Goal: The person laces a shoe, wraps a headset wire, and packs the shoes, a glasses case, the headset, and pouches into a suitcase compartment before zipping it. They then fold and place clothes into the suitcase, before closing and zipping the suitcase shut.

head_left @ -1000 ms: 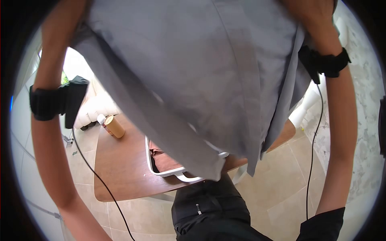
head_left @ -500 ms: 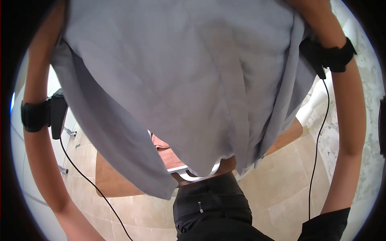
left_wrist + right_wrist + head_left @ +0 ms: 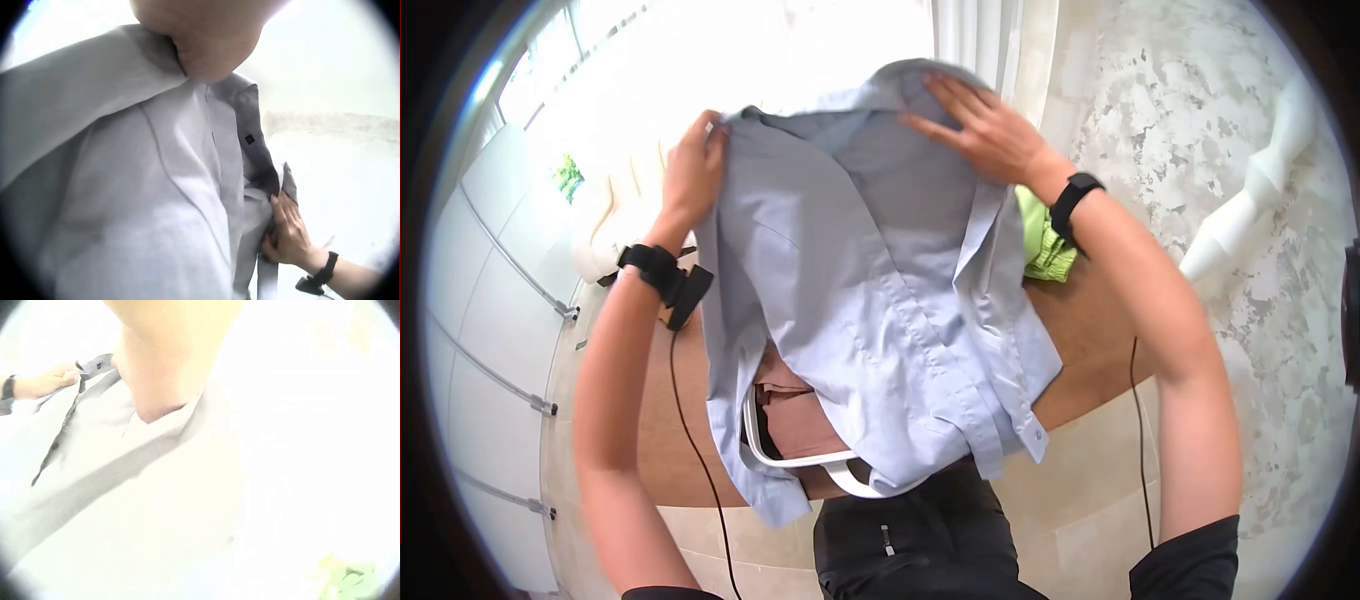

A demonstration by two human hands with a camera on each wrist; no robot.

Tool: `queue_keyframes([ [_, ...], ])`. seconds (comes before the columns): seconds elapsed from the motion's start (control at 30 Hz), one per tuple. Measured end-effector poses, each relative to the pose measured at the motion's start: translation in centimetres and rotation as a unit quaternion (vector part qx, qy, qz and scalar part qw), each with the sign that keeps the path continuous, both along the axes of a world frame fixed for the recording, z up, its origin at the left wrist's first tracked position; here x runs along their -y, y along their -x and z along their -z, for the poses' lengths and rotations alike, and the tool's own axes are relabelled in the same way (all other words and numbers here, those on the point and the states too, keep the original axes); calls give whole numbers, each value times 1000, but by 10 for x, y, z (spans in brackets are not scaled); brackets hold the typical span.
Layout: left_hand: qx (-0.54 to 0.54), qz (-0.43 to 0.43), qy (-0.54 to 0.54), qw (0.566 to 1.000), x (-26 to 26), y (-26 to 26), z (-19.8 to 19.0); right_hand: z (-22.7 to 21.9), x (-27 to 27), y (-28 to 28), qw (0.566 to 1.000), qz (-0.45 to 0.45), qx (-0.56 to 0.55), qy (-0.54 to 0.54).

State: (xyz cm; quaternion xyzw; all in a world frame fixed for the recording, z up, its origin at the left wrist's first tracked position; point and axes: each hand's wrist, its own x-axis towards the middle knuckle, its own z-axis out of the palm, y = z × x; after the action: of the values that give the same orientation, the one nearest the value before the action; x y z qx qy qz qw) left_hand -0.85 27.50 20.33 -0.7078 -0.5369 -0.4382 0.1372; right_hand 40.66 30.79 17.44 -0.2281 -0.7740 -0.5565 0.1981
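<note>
A light grey-blue long-sleeved shirt [image 3: 830, 240] hangs spread between my two hands in the head view, its sleeves and hem draped low. At its upper left edge, my left hand [image 3: 692, 172] pinches the cloth, thumb against fingers. My right hand [image 3: 990, 130] lies on the upper right part near the collar with fingers extended and spread over the fabric. The shirt's lower part covers much of a white-rimmed basket [image 3: 800, 461], where folded brownish-pink clothes [image 3: 800, 425] show. In the left wrist view the right hand [image 3: 290, 237] overlaps the shirt's far edge.
The basket stands at the near edge of a brown wooden table [image 3: 1100, 320]. A bright green cloth [image 3: 1048, 245] lies behind the shirt on the right. White racks with metal rails [image 3: 510, 370] stand left, and a white sculpted form [image 3: 1250, 195] stands right.
The shirt has come down and away from close before the head camera, over the basket. Both hands, earlier out of frame above, now show. The green cloth has come into view.
</note>
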Motion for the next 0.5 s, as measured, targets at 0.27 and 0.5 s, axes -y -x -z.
queue_keyframes([
  [0.27, -56, 95, 207, 972, -1, 5, 125, 128, 3, 33, 847, 84, -41, 524],
  [0.5, -136, 299, 291, 898, 269, -45, 133, 107, 179, -10, 683, -8, -239, 690],
])
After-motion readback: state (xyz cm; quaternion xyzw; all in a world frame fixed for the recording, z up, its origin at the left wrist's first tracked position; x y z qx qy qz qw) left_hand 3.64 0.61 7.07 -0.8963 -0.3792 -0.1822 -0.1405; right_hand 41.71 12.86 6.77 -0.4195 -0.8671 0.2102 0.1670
